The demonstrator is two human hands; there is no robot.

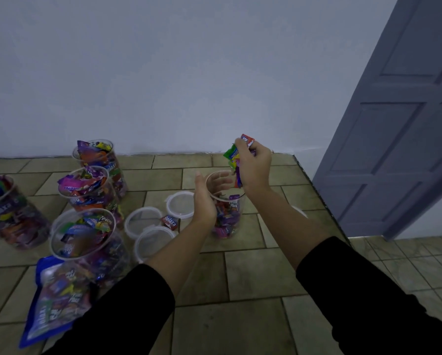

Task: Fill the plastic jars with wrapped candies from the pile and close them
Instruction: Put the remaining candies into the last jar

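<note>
A clear plastic jar (227, 216), partly filled with wrapped candies, stands open on the tiled counter. My left hand (204, 201) holds its left side, fingers wrapped round the rim. My right hand (253, 166) hovers just above the jar's mouth and grips a bunch of wrapped candies (236, 160) in green, yellow, purple and red. Several full open jars (86, 231) stand at the left. Three clear lids (180, 204) lie between them and the held jar, with one loose red candy (169, 222) among them.
A blue candy bag (53, 301) lies at the front left. Another lid (300, 211) shows partly behind my right forearm. The counter's right edge (317, 193) drops to a tiled floor beside a grey door (399, 119). A white wall runs behind.
</note>
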